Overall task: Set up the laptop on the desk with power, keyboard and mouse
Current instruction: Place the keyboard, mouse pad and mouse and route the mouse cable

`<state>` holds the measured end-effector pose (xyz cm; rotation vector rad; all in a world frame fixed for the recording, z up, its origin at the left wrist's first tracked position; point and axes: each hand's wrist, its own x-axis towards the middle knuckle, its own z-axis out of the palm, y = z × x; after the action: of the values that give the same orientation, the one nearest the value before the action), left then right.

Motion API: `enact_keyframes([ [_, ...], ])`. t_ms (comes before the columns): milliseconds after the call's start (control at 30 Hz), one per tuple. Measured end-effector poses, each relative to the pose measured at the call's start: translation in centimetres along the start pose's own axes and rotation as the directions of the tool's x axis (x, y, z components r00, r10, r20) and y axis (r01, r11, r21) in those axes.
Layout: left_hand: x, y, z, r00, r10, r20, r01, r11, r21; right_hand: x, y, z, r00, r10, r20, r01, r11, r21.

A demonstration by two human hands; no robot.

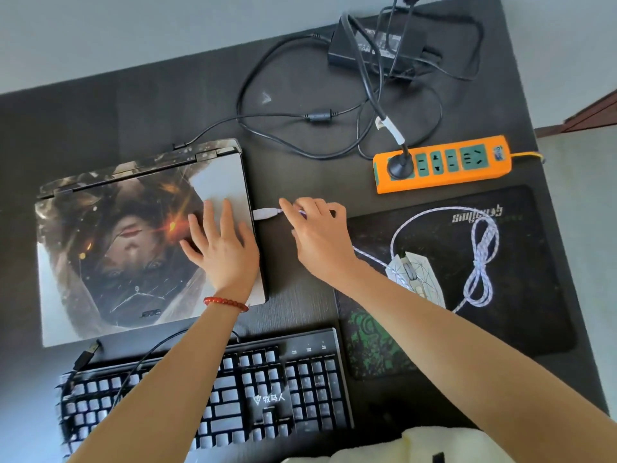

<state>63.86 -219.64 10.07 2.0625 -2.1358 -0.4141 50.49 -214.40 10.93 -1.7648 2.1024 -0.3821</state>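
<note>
Closed laptop point(133, 242) — left hand point(220, 248) flat on its lid, fingers straight. Right hand point(317, 228) pinches the mouse cable's white USB plug point(263, 213), its tip at the laptop's right edge. Mouse point(415, 275) on the mouse pad point(517, 295), cable looped. Keyboard point(267, 389) nearest the person. Orange power strip point(444, 165) holds one black plug; power adapter point(374, 45) behind — all on a dark desk point(100, 128).

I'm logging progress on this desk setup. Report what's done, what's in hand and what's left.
Done: the power cable meets the closed laptop at its back edge, and a plug sits in the orange power strip. In hand: the right hand pinches the mouse's USB plug at the laptop's side while the left hand steadies the lid. Left: the keyboard's USB plug lies loose.
</note>
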Motion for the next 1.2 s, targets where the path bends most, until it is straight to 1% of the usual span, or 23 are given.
enact_keyframes([
  [33, -0.6, 0.5, -0.2, 0.997, 0.075, 0.02, -0.074, 0.997, -0.012, -1.6, 0.6, -0.8, 0.997, 0.019, -0.079, -0.016, 0.999, 0.035],
  [67, -1.5, 1.4, -0.3, 0.977, 0.211, 0.038, -0.21, 0.977, -0.024, -3.3, 1.6, -1.8, 0.986, 0.036, -0.163, -0.022, 0.996, 0.084],
  [100, -2.5, 2.3, -0.2, 0.924, 0.378, 0.057, -0.377, 0.926, -0.03, -4.9, 2.8, -2.4, 0.972, 0.052, -0.231, -0.022, 0.991, 0.133],
  [167, -4.7, 4.4, 0.7, 0.725, 0.677, 0.125, -0.679, 0.733, -0.029, -8.0, 5.3, -3.8, 0.958, 0.108, -0.266, -0.071, 0.987, 0.144],
  [233, -6.7, 6.6, 1.6, 0.55, 0.791, 0.268, -0.818, 0.575, -0.017, -11.2, 7.5, -5.1, 0.952, 0.174, -0.254, -0.158, 0.984, 0.08],
  [267, -7.4, 7.4, 1.9, 0.503, 0.788, 0.355, -0.842, 0.54, -0.005, -12.6, 8.5, -5.5, 0.949, 0.2, -0.242, -0.194, 0.98, 0.049],
  [300, -7.9, 8.1, 2.3, 0.484, 0.767, 0.422, -0.847, 0.532, 0.006, -13.9, 9.6, -5.8, 0.947, 0.229, -0.226, -0.23, 0.973, 0.024],
  [400, -8.1, 9.4, 2.9, 0.501, 0.722, 0.477, -0.824, 0.567, 0.007, -17.5, 12.2, -6.0, 0.952, 0.273, -0.142, -0.283, 0.958, -0.054],
  [433, -7.9, 9.9, 2.6, 0.492, 0.726, 0.48, -0.818, 0.574, -0.031, -18.3, 13.0, -5.9, 0.963, 0.249, -0.104, -0.259, 0.961, -0.1],
  [500, -7.2, 10.9, 1.4, 0.45, 0.742, 0.496, -0.745, 0.619, -0.25, -19.6, 14.0, -5.6, 0.981, 0.191, -0.032, -0.194, 0.965, -0.179],
  [533, -6.9, 11.2, 0.6, 0.452, 0.75, 0.482, -0.665, 0.644, -0.378, -19.9, 14.3, -5.5, 0.985, 0.173, -0.028, -0.175, 0.964, -0.198],
  [567, -6.5, 11.7, -0.2, 0.485, 0.744, 0.46, -0.58, 0.667, -0.467, -19.9, 14.7, -5.7, 0.986, 0.156, -0.064, -0.166, 0.966, -0.2],
  [667, -5.2, 13.0, -1.7, 0.681, 0.637, 0.361, -0.354, 0.718, -0.6, -18.5, 15.4, -7.4, 0.95, 0.162, -0.268, -0.193, 0.977, -0.092],
  [733, -4.4, 13.9, -2.0, 0.785, 0.541, 0.302, -0.273, 0.739, -0.616, -16.4, 15.6, -9.5, 0.87, 0.226, -0.438, -0.241, 0.97, 0.02],
  [800, -3.7, 14.6, -2.0, 0.847, 0.478, 0.232, -0.253, 0.747, -0.614, -13.7, 15.8, -11.6, 0.776, 0.293, -0.559, -0.265, 0.955, 0.134],
  [833, -3.4, 14.8, -1.9, 0.867, 0.458, 0.197, -0.261, 0.754, -0.602, -12.3, 15.9, -12.4, 0.748, 0.327, -0.577, -0.273, 0.945, 0.182],
  [867, -3.1, 15.0, -1.7, 0.881, 0.444, 0.165, -0.281, 0.77, -0.573, -10.9, 16.0, -13.0, 0.737, 0.357, -0.574, -0.286, 0.934, 0.214],
  [933, -2.2, 15.2, -1.2, 0.886, 0.442, 0.137, -0.331, 0.812, -0.48, -7.8, 16.5, -14.0, 0.765, 0.374, -0.524, -0.326, 0.927, 0.185],
  [1000, -1.3, 15.0, -0.8, 0.883, 0.423, 0.201, -0.335, 0.87, -0.361, -5.2, 17.3, -14.4, 0.85, 0.348, -0.395, -0.366, 0.93, 0.031],
  [1033, -0.8, 14.8, -0.5, 0.87, 0.414, 0.268, -0.343, 0.899, -0.274, -4.2, 17.6, -14.3, 0.891, 0.331, -0.313, -0.364, 0.93, -0.053],
  [1100, -0.4, 14.3, 0.0, 0.828, 0.388, 0.405, -0.394, 0.916, -0.072, -2.7, 18.1, -14.0, 0.934, 0.309, -0.18, -0.337, 0.928, -0.156],
  [1133, -0.3, 14.1, 0.2, 0.827, 0.364, 0.428, -0.394, 0.919, -0.019, -2.3, 18.3, -13.8, 0.942, 0.302, -0.148, -0.325, 0.929, -0.174],
  [1200, 0.4, 13.9, 0.6, 0.879, 0.285, 0.381, -0.297, 0.954, -0.029, -1.4, 18.5, -13.2, 0.95, 0.288, -0.121, -0.306, 0.935, -0.178],
])
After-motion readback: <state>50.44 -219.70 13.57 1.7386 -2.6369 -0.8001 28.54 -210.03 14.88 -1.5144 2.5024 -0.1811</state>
